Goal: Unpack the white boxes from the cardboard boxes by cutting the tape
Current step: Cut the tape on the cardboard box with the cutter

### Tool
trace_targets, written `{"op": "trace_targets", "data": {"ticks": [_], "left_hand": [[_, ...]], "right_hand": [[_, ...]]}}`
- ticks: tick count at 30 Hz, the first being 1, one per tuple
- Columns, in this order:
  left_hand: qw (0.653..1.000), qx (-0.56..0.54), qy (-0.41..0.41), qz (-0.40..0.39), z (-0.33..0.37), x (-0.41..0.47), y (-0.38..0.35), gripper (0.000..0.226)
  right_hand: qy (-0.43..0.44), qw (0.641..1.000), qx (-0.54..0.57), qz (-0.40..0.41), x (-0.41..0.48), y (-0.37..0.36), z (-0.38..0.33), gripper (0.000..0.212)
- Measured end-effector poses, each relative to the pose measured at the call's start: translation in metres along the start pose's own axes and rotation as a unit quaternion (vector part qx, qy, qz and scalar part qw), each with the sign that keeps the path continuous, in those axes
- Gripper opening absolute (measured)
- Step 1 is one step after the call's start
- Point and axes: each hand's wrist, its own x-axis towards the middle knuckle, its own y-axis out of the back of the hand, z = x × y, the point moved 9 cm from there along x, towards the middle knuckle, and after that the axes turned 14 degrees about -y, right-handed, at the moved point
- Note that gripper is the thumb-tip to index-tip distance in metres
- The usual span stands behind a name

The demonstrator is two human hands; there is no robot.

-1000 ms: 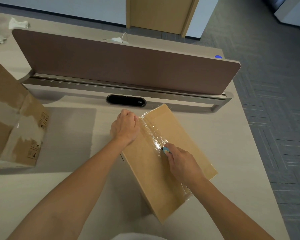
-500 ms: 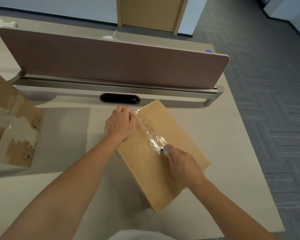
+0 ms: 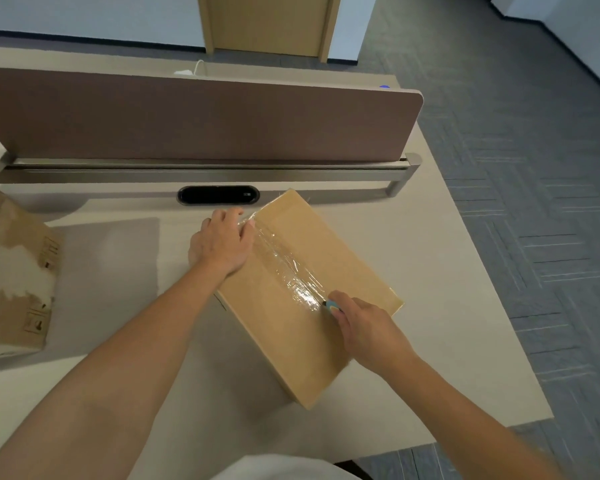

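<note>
Head: crinkly, perhaps slit, tape (image 3: 288,271) crosses cardboard box (image 3: 343,258).

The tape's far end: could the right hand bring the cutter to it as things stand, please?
Probably not quite: the tape ahead of the cutter in the right hand lies bare, but the left hand holds the cardboard box there, its thumb at the tape's far end.
</note>
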Motion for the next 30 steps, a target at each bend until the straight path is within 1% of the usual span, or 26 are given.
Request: {"op": "trace_targets", "data": {"ticks": [2,4,6,9,12,15,18,24,30], "left_hand": [[1.000,0.009,-0.002,-0.002,0.002,-0.001,0.001,0.048],[1.000,0.013,-0.017,0.013,0.006,-0.002,0.005,0.045],[0.997,0.010,-0.061,0.048,0.013,-0.005,0.010,0.038],[0.984,0.019,-0.155,0.081,0.025,-0.015,0.009,0.030],[0.981,0.008,-0.170,0.089,0.026,-0.022,0.007,0.020],[0.973,0.008,-0.213,0.086,0.040,-0.026,0.005,0.026],[0.964,0.010,-0.259,0.064,0.056,-0.031,-0.005,0.033],[0.967,0.002,-0.247,0.056,0.052,-0.029,-0.007,0.032],[0.970,-0.010,-0.239,0.053,0.051,-0.030,-0.006,0.037]], "right_hand": [[-0.011,1.000,0.021,-0.009,-0.003,0.000,0.002,0.026],[-0.016,0.999,0.046,-0.020,0.000,-0.001,-0.002,0.027],[-0.017,0.998,0.062,-0.018,0.007,0.000,-0.011,0.027],[-0.026,0.998,0.064,-0.012,0.024,-0.001,-0.024,0.024],[-0.034,0.998,0.045,-0.023,0.036,-0.002,-0.033,0.027],[-0.035,0.998,0.037,-0.027,0.037,0.001,-0.036,0.027],[-0.031,0.999,0.022,-0.028,0.037,0.002,-0.039,0.024],[-0.057,0.996,-0.025,-0.067,0.036,0.002,-0.036,0.026],[-0.061,0.993,-0.057,-0.080,0.025,0.005,-0.030,0.025]]}}
